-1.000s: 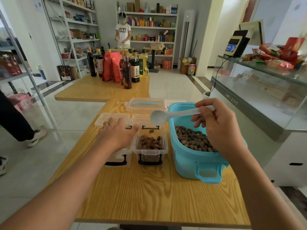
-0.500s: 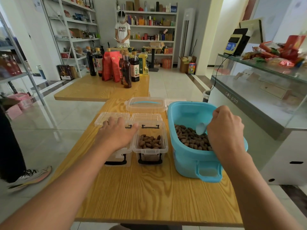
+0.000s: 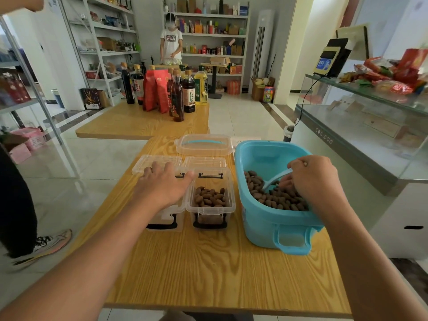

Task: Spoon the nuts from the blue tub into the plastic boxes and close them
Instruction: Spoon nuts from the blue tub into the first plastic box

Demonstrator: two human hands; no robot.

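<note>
The blue tub (image 3: 273,218) stands at the right edge of the wooden surface (image 3: 208,269), its long axis running from near edge to far edge, with brown nuts (image 3: 275,198) heaped in its near half. The right hand (image 3: 317,179) grips a pale spoon (image 3: 276,179), whose handle slants up toward the far right while its bowl digs down-left into the nuts. The left hand (image 3: 164,184) lies flat, fingers relaxed, on the left plastic box (image 3: 165,218). Just beside it, the right plastic box (image 3: 210,202) holds nuts, lid (image 3: 205,162) hinged open toward the far edge.
</note>
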